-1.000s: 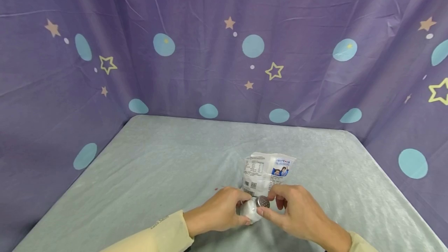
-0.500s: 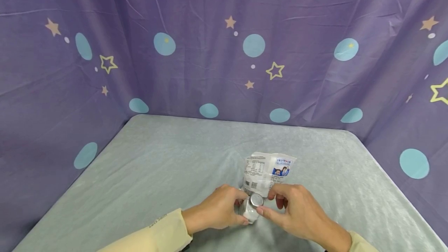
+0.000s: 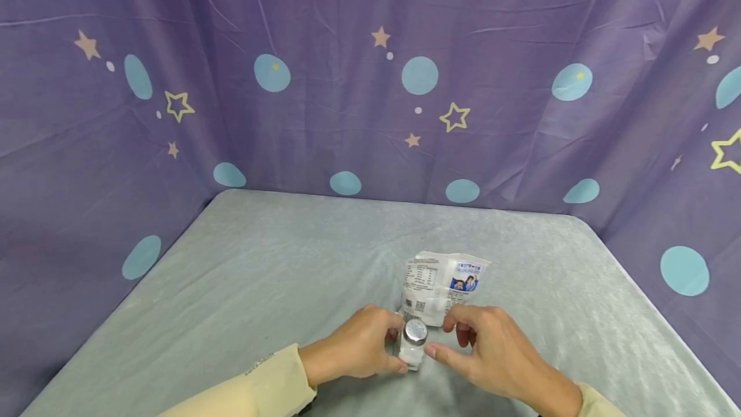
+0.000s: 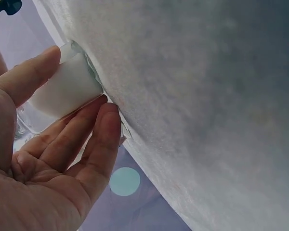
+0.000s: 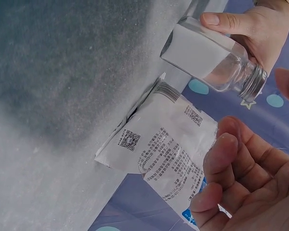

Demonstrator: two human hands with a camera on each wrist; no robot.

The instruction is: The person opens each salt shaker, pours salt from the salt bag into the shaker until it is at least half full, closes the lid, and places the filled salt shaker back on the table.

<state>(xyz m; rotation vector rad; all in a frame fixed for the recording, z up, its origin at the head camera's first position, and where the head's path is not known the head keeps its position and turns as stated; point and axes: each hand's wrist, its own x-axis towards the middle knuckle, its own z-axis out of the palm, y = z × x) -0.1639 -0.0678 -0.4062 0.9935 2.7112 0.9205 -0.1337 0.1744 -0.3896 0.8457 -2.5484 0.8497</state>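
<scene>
A clear glass salt shaker [image 3: 412, 354], partly filled with white grains and topped by a silver holed cap [image 3: 415, 331], stands upright near the table's front. My left hand [image 3: 361, 343] holds it from the left, thumb on the near side and fingers behind; the left wrist view shows the shaker between them. On the other side my right hand [image 3: 492, 352] hovers by the cap, fingers loosely bent, thumb apart, holding nothing. Just behind the shaker stands a white printed pouch [image 3: 434, 288] with a blue picture; in the right wrist view the pouch [image 5: 168, 144] shows printed codes.
A pale grey-green cloth covers the table [image 3: 278, 262]. Purple curtains [image 3: 347, 114] with stars and blue dots close it in at the back and both sides.
The shaker has gone from tilted, cap toward my right hand, to upright. My left hand has shifted slightly left; my right hand has stayed nearly still. The pouch has not moved.
</scene>
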